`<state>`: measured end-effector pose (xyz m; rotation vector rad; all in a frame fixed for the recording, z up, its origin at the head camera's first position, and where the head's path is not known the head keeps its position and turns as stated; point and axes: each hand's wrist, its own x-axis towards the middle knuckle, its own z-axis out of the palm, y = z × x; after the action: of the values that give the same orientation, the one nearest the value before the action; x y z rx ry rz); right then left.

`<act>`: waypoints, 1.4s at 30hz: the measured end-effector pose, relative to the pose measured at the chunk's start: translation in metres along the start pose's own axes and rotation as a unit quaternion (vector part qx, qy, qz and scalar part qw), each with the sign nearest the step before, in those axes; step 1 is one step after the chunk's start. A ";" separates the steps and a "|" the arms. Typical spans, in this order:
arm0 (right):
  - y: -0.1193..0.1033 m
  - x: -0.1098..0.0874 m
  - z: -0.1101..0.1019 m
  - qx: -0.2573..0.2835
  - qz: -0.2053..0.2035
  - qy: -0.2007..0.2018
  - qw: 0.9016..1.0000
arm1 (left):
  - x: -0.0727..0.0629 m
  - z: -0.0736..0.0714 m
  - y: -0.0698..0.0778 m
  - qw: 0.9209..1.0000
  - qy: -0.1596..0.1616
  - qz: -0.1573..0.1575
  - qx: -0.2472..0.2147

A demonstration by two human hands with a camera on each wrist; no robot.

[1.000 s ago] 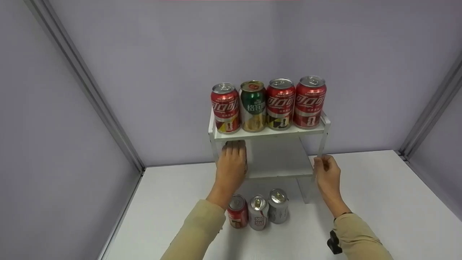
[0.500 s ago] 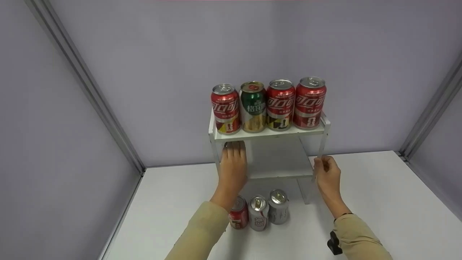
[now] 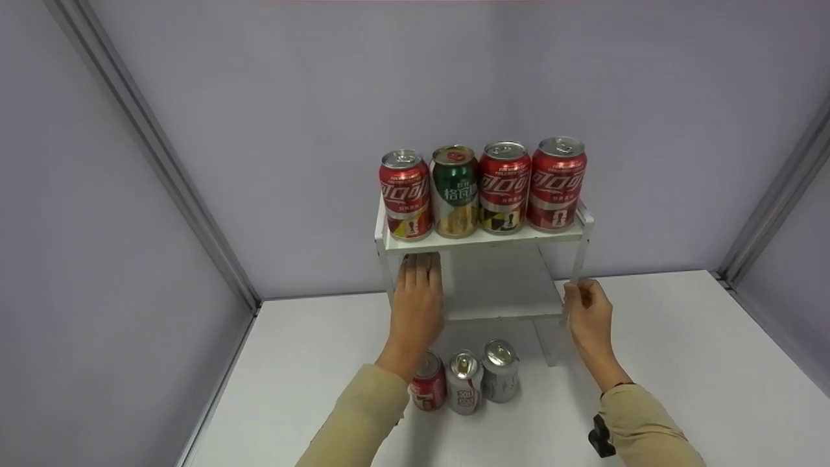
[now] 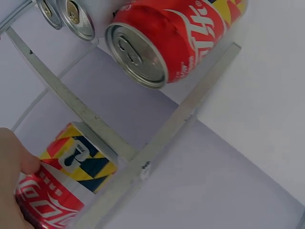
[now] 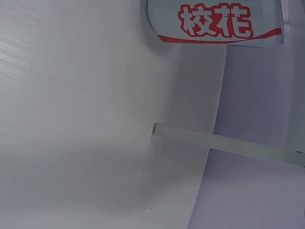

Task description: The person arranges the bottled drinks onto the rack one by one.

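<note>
In the head view my left hand (image 3: 417,308) reaches under the upper board of a white two-tier rack (image 3: 483,243), at its left end. The left wrist view shows that hand's thumb and palm against a red cola can (image 4: 57,198) on the middle tier, beside the left front leg (image 4: 112,191); most of this can is hidden in the head view. My right hand (image 3: 590,314) pinches the rack's right front leg (image 3: 579,261) between thumb and fingers. On top stand three red cola cans (image 3: 559,185) and one green-and-gold can (image 3: 455,191) in a row.
Below, on the white table (image 3: 311,376), stand a red can (image 3: 428,388), a white can (image 3: 465,386) with red print and a silver-grey can (image 3: 500,376). A pale wall (image 3: 311,162) rises behind the rack, with side panels left and right.
My left hand and forearm have shifted slightly right, the hand lying flatter and covering more of the lower red can. My right hand keeps its place on the leg.
</note>
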<state>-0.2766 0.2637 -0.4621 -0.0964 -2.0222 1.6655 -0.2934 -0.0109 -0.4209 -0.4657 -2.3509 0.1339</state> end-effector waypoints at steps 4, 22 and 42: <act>0.005 0.002 0.000 -0.015 -0.011 0.010 1.000 | -0.005 0.002 -0.006 0.998 0.026 0.025 -0.044; 0.007 0.002 0.000 -0.034 -0.013 0.005 0.999 | -0.064 0.004 -0.002 0.982 0.048 0.185 -0.007; 0.004 0.000 -0.001 -0.015 -0.008 -0.009 1.000 | -0.131 0.014 -0.006 0.983 -0.054 0.123 -0.128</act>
<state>-0.2773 0.2661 -0.4660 -0.0769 -2.0556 1.6323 -0.2166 -0.0637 -0.5136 -0.8961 -2.4188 -0.0320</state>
